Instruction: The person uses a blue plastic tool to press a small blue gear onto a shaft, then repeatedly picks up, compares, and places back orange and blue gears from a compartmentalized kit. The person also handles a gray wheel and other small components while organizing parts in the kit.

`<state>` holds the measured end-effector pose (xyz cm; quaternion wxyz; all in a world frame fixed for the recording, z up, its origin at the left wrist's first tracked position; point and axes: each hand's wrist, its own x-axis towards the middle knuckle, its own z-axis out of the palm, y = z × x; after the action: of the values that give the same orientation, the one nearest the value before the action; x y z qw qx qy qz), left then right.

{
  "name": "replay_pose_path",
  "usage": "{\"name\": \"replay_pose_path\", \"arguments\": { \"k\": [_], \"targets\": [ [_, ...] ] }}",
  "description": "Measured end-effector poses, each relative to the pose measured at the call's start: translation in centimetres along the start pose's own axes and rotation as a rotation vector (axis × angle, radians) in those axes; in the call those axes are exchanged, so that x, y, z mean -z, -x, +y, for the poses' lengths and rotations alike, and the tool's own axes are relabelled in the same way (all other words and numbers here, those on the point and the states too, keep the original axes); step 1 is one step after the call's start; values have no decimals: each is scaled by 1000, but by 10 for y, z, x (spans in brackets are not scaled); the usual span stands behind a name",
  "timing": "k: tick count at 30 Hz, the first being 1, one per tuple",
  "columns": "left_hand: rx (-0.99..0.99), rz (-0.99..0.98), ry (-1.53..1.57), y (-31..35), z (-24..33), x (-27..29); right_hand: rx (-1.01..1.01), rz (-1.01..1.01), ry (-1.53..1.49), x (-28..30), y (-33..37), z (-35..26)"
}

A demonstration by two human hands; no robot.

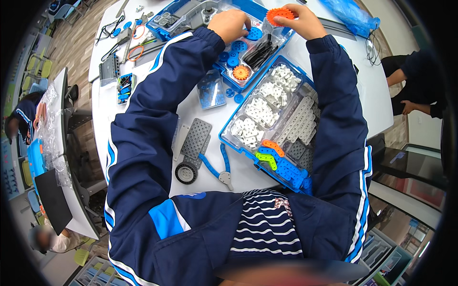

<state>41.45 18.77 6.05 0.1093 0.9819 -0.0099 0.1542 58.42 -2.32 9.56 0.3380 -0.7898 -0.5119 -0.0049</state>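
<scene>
My right hand (307, 23) pinches an orange gear (279, 17) above the far end of an open blue parts box (234, 85). Over the same box, my left hand (230, 25) has its fingers curled, with the tips on a blue gear (255, 34). Below that hand, more blue gears (239, 46) lie in the box's clear compartments. Another orange gear (241, 72) sits in a near compartment, beside a bundle of black cables (261, 51).
A second blue box (224, 138) nearby holds white connectors (261, 112) and grey beams (299, 119). Blue-handled pliers (224, 175), grey perforated plates (196, 137), a black wheel (186, 173) and a clear small case (211, 90) lie on the white table. Another person (415, 86) stands at right.
</scene>
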Motion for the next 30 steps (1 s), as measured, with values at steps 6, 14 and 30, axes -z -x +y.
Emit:
{"name": "replay_pose_path", "arguments": {
  "k": [6,14,30],
  "targets": [
    [114,174,298,-15,-23,1,47,-97,29,-41,-7,0],
    [15,-21,294,-11,-28,0,183,-102,215,-71,-10,-20],
    [-69,75,91,-11,-23,-20,343,-40,396,-57,10,-16]
  ]
}}
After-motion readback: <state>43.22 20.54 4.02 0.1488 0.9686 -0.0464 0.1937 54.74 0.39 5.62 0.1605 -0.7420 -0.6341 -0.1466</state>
